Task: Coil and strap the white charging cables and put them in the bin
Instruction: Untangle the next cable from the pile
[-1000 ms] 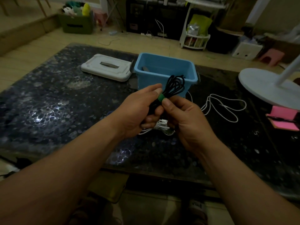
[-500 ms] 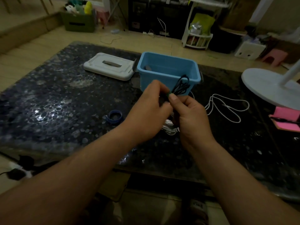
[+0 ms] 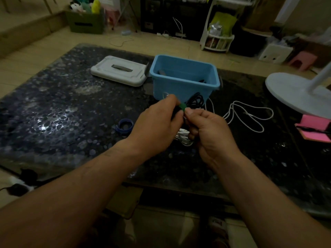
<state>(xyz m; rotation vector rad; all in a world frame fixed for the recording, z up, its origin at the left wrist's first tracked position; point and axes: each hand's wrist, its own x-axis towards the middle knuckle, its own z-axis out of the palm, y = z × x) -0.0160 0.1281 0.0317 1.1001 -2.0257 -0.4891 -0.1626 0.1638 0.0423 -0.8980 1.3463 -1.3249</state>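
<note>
My left hand (image 3: 157,126) and my right hand (image 3: 209,129) meet over the dark table, just in front of the blue bin (image 3: 184,77). Together they hold a coiled black cable (image 3: 196,100) with a green strap (image 3: 182,106) round it; the fingertips of both hands pinch at the strap. A bundle of white cable (image 3: 184,138) lies on the table under my hands, partly hidden. A loose white charging cable (image 3: 247,115) sprawls on the table to the right of the bin.
A blue strap ring (image 3: 125,125) lies left of my hands. The bin's white lid (image 3: 119,70) rests at the back left. A white fan base (image 3: 297,93) and a pink notepad (image 3: 315,129) sit at the right edge.
Both hands with the black cable have dropped lower, nearer the table, and the coil now hangs in front of the bin's wall. The blue strap ring has come into view.
</note>
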